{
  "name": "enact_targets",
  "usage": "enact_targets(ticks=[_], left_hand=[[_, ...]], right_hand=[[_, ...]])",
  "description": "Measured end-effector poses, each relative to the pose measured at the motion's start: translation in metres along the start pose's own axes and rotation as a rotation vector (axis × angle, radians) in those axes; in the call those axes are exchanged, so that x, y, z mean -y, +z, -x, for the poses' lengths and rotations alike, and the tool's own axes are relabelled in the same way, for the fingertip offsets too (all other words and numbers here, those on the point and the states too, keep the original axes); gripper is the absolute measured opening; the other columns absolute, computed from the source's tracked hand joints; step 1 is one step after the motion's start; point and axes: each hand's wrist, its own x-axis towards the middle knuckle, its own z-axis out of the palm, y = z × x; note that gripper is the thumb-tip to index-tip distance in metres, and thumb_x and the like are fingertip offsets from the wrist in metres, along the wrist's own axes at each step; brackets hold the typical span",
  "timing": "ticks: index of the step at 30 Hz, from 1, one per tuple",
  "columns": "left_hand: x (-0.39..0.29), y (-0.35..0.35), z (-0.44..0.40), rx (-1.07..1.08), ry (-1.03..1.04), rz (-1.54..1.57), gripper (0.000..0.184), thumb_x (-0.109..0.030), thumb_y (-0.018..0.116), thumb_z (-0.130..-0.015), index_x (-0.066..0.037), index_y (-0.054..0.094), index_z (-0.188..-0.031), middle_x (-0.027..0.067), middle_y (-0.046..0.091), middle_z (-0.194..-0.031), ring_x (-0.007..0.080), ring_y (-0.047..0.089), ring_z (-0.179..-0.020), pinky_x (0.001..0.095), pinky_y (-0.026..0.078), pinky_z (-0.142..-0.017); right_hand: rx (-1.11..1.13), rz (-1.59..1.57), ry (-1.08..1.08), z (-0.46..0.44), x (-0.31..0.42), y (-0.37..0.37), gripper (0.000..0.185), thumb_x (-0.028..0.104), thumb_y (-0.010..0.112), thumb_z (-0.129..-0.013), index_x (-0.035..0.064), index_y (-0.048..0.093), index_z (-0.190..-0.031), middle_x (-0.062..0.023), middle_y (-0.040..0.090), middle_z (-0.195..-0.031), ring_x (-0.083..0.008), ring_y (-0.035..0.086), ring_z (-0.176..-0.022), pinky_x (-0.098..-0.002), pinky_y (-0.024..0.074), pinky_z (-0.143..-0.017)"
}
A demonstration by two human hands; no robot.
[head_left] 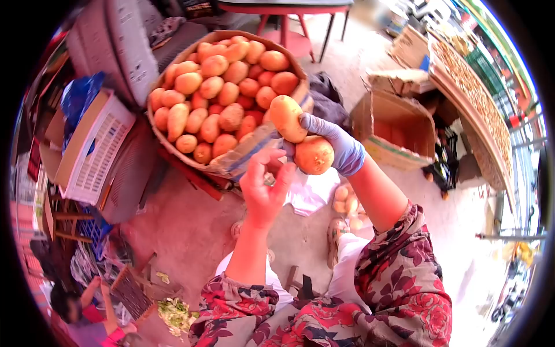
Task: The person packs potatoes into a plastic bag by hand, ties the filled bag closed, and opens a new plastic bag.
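Observation:
In a blue-grey glove, my right hand (337, 141) is closed around two potatoes. The upper potato (287, 117) is oval and yellow; the lower potato (314, 155) is rounder and more orange. My bare left hand (265, 185) is just left of them, its fingers loosely bent and apart, with nothing visible in it. Beyond both hands stands a large round-edged cardboard box (240, 165) heaped with potatoes (211, 87). A white cloth or bag (311, 191) shows below my right hand, partly hidden by it.
A cardboard box (399, 136) stands open at the right, beside a long tray of small brown items (474, 92). Several potatoes (346, 201) lie on the floor near my feet. A white crate (95, 150) is at the left. Another person (87, 312) is at lower left.

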Motion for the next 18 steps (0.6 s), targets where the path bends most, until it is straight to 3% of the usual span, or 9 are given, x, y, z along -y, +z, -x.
enact_targets(ticks=[2, 6, 9, 10, 12, 15, 16, 18], left_hand=[[0.006, 0.021, 0.021, 0.232, -0.194, 0.130, 0.038, -0.012, 0.069, -0.083, -0.001, 0.047, -0.113, 0.0054, 0.062, -0.077, 0.0081, 0.056, -0.064, 0.0217, 0.045, -0.059], [0.022, 0.066, 0.052, 0.338, -0.441, 0.199, 0.046, -0.015, 0.067, -0.085, -0.001, 0.038, -0.117, 0.0058, 0.059, -0.074, 0.0097, 0.057, -0.062, 0.0225, 0.047, -0.057], [0.032, 0.093, 0.060, 0.394, -0.586, 0.061, 0.043, -0.015, 0.065, -0.086, -0.001, 0.038, -0.116, 0.0062, 0.059, -0.074, 0.0099, 0.057, -0.060, 0.0222, 0.047, -0.056], [0.041, 0.097, 0.064, 0.417, -0.665, 0.101, 0.050, -0.020, 0.069, -0.084, 0.000, 0.038, -0.118, 0.0077, 0.060, -0.081, 0.0109, 0.059, -0.068, 0.0245, 0.048, -0.062], [0.062, 0.105, 0.075, 0.403, -0.515, -0.106, 0.062, -0.025, 0.073, -0.080, -0.001, 0.035, -0.123, 0.0112, 0.057, -0.097, 0.0148, 0.058, -0.085, 0.0290, 0.048, -0.074], [0.091, 0.126, 0.080, 0.421, -0.093, -0.486, 0.087, -0.036, 0.079, -0.070, -0.003, 0.027, -0.132, 0.0141, 0.046, -0.120, 0.0204, 0.048, -0.110, 0.0350, 0.042, -0.092], [0.100, 0.134, 0.081, 0.433, 0.083, -0.618, 0.097, -0.040, 0.082, -0.066, -0.004, 0.024, -0.135, 0.0147, 0.040, -0.128, 0.0223, 0.043, -0.118, 0.0368, 0.038, -0.098], [0.123, 0.151, 0.078, 0.503, -0.221, -0.134, 0.112, -0.045, 0.084, -0.059, -0.005, 0.016, -0.139, 0.0142, 0.032, -0.135, 0.0245, 0.037, -0.124, 0.0376, 0.034, -0.102]], right_hand=[[-0.032, 0.185, -0.142, 0.023, -0.005, -0.028, 0.045, 0.036, 0.065, -0.084, -0.0026, 0.057, -0.106, -0.0127, 0.063, -0.088, -0.0209, 0.064, -0.076, -0.0318, 0.0540, -0.069], [-0.202, 0.377, -0.229, 0.062, -0.024, -0.075, 0.052, 0.035, 0.069, -0.080, 0.0006, 0.054, -0.116, -0.0057, 0.061, -0.095, -0.0118, 0.060, -0.083, -0.0266, 0.0511, -0.074], [-0.214, 0.419, -0.272, 0.077, -0.043, -0.119, 0.048, 0.033, 0.069, -0.081, 0.0001, 0.054, -0.113, -0.0060, 0.061, -0.095, -0.0124, 0.060, -0.082, -0.0264, 0.0511, -0.072], [-0.220, 0.343, -0.259, 0.083, -0.050, -0.131, 0.046, 0.034, 0.067, -0.082, -0.0004, 0.055, -0.112, -0.0072, 0.062, -0.094, -0.0140, 0.061, -0.080, -0.0272, 0.0514, -0.072], [-0.229, 0.205, -0.248, 0.091, -0.059, -0.154, 0.045, 0.035, 0.064, -0.084, -0.0013, 0.057, -0.108, -0.0097, 0.062, -0.093, -0.0173, 0.062, -0.077, -0.0288, 0.0520, -0.070], [-0.041, -0.592, -0.008, 0.090, -0.083, -0.189, 0.047, 0.037, 0.062, -0.085, -0.0018, 0.055, -0.110, -0.0146, 0.063, -0.094, -0.0239, 0.064, -0.078, -0.0329, 0.0536, -0.070], [0.030, -0.498, -0.019, 0.094, -0.087, -0.203, 0.056, 0.039, 0.065, -0.083, -0.0020, 0.048, -0.118, -0.0147, 0.058, -0.103, -0.0240, 0.060, -0.088, -0.0326, 0.0507, -0.078], [-0.027, -0.578, -0.020, 0.102, -0.100, -0.221, 0.057, 0.040, 0.064, -0.083, -0.0029, 0.050, -0.116, -0.0169, 0.061, -0.101, -0.0252, 0.062, -0.086, -0.0337, 0.0527, -0.076]])
